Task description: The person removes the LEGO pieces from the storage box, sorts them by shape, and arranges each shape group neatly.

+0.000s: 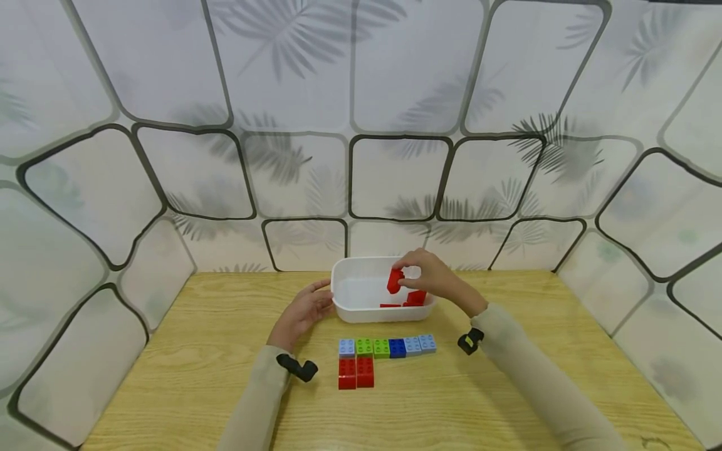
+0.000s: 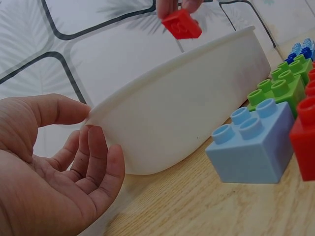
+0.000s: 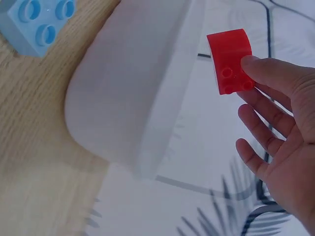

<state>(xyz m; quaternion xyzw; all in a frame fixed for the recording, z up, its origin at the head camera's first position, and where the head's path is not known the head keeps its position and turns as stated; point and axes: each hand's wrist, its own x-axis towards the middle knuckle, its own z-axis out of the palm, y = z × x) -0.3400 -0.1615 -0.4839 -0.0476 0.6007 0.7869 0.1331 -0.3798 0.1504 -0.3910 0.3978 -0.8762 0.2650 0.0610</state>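
My left hand point(image 1: 307, 311) is at the left end of a white plastic container point(image 1: 383, 315). In the left wrist view, thumb and index fingertip meet at its rim, pinching it, with the other fingers loosely bent by the outer wall. Over the container's right part, my right hand point(image 1: 429, 274) pinches a red toy brick point(image 3: 231, 64) between thumb and fingers. This brick has a smooth curved end and studs. Inside the container lie more red pieces point(image 1: 416, 298), partly hidden by the front wall.
In front of the container runs a row of studded bricks: light blue point(image 1: 346, 348), green point(image 1: 364, 347), dark blue point(image 1: 397, 348), and light blue at the right end. Two red bricks point(image 1: 356, 373) sit below its left end. A patterned wall point(image 1: 304, 244) stands behind the wooden table point(image 1: 225, 326).
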